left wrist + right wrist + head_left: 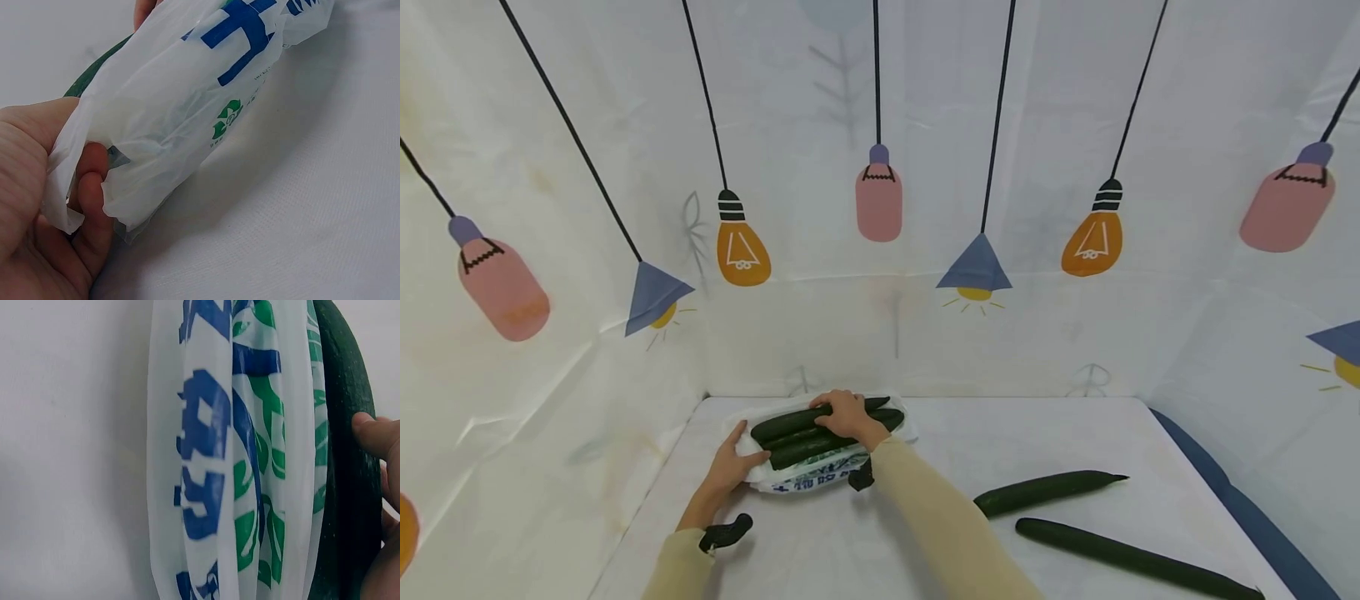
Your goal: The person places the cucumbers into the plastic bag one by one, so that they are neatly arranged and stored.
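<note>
The left hand (727, 467) pinches the edge of the bag (814, 479), while the right hand (844, 415) grips across the cucumbers (808, 448) there, thumb on the nearer side. The bag lies near the table's far edge. What look like three cucumbers are gathered at it, though whether fully inside cannot be told. The work seems partly done: a short cucumber (1047, 490) and a long cucumber (1138, 559) lie ungathered on the table (951, 450), well apart from the bag.

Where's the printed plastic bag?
Head view: the printed plastic bag lies rear left on the table, around the grouped cucumbers, the left hand gripping its left end.
</note>
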Demonstrator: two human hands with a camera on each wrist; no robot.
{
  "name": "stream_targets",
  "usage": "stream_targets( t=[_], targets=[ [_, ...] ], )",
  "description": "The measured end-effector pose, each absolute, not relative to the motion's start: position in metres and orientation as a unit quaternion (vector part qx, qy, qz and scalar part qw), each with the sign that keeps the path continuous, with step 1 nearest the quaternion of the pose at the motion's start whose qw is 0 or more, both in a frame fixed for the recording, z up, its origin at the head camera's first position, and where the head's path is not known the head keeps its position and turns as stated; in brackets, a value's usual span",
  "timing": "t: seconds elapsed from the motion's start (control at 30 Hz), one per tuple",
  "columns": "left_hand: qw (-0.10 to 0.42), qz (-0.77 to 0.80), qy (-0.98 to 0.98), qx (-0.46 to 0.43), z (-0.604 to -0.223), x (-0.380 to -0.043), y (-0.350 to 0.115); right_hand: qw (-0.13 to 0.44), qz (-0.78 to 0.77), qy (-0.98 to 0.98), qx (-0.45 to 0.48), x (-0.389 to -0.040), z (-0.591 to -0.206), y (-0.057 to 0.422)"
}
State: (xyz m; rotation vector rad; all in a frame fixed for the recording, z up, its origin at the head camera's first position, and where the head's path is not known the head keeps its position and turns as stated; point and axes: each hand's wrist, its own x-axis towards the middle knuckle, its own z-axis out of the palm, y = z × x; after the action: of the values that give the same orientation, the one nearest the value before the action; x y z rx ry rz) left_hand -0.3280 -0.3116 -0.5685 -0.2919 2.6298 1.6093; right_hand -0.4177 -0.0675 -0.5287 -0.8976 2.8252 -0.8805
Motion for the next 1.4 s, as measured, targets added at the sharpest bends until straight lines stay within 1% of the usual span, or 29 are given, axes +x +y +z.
stream_targets(
  t=[0.13, 0.33, 0.57, 0.73, 0.87, 1.07, 1.4],
  targets=[
    [0.024, 0.521, 0.848, -0.093, -0.569, -0.328, -0.311, 0.018, -0.303, 0.91, -0.283, -0.419, -0.53, -0.063],
    [0.026, 0.522, 0.848, -0.09, -0.569, -0.328, -0.312, -0.008, -0.335, 0.9, -0.28, -0.422, -0.527, -0.056],
    [0.026, 0.519, 0.85, -0.085, -0.568, -0.331, -0.315, 0.003, -0.399, 0.867, -0.298, -0.424, -0.513, -0.041],
    [0.032, 0.515, 0.852, -0.087, -0.568, -0.331, -0.315, 0.006, -0.408, 0.863, -0.298, -0.423, -0.508, -0.023],
    [0.032, 0.509, 0.856, -0.087, -0.569, -0.33, -0.315, -0.004, -0.409, 0.859, -0.307, -0.422, -0.51, -0.006],
    [0.036, 0.509, 0.856, -0.084, -0.571, -0.331, -0.314, -0.019, -0.4, 0.861, -0.313, -0.414, -0.508, 0.022],
    [0.04, 0.517, 0.851, -0.08, -0.568, -0.329, -0.316, -0.027, -0.393, 0.856, -0.334, -0.391, -0.5, 0.069]
  ],
)
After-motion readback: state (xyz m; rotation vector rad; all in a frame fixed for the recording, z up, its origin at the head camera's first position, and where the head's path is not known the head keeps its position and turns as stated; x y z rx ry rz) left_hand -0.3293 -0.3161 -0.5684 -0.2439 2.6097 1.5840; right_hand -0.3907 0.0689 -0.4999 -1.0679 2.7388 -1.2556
